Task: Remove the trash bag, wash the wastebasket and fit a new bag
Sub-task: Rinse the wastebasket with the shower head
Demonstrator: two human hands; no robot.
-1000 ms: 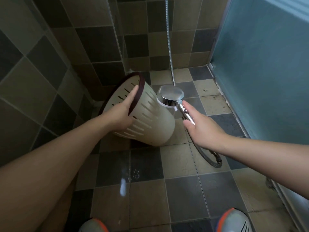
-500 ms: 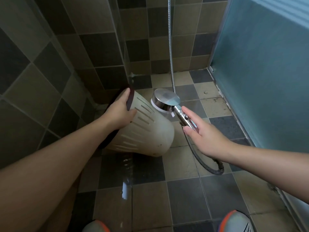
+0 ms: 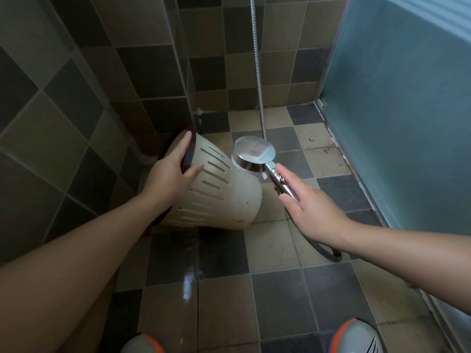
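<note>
A cream slotted wastebasket (image 3: 224, 189) with a dark brown rim lies tilted on its side above the tiled floor, its mouth turned left toward the wall and its base toward me. My left hand (image 3: 173, 171) grips the rim, thumb on the outer wall. My right hand (image 3: 311, 210) holds the chrome handle of a shower head (image 3: 254, 152). The round head sits just right of the basket's wall, face down toward it. No bag shows in the basket.
Chequered wall tiles close in on the left and behind. A frosted blue glass panel (image 3: 397, 103) stands on the right. The metal shower hose (image 3: 258, 67) hangs from above and loops on the floor. Wet floor tiles (image 3: 188, 284) and my two shoes lie below.
The wastebasket has turned so its mouth faces further left, away from me, and has dropped lower. My right hand and the shower head shifted slightly with it.
</note>
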